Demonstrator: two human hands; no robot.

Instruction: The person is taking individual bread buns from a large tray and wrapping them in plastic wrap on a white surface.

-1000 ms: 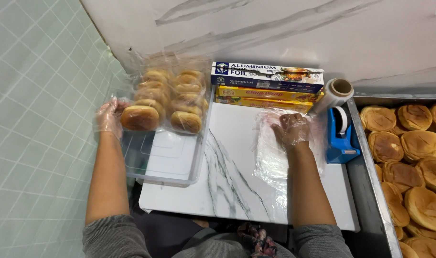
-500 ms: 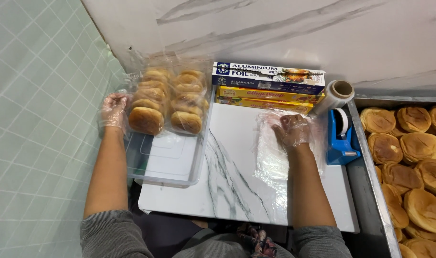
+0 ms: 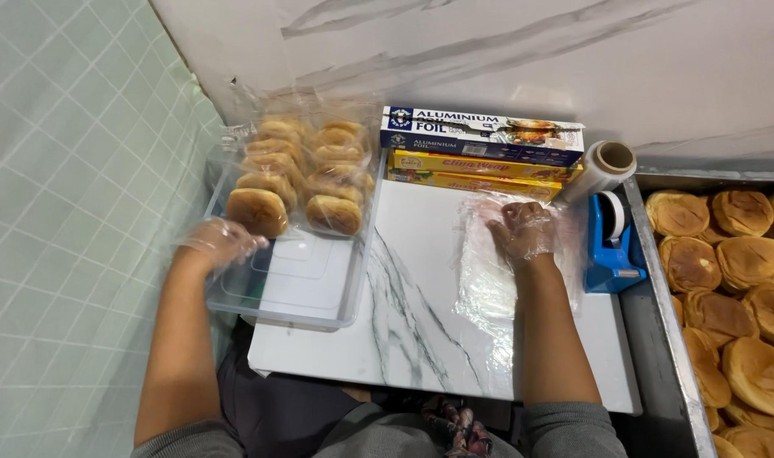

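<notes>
Plastic-wrapped golden buns sat packed at ten o'clock, left hand grip loose beside them, right hand flat, fingers apart, on clear film sheet, unfilled.

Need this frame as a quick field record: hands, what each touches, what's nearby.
left hand: gloved, at left rim of clear plastic tray, close to wrapped buns
right hand: gloved, flat on cling film sheet
surface: white marble board
behind: foil and wrap boxes, film roll
right side: blue tape dispenser, metal tray of buns
</notes>
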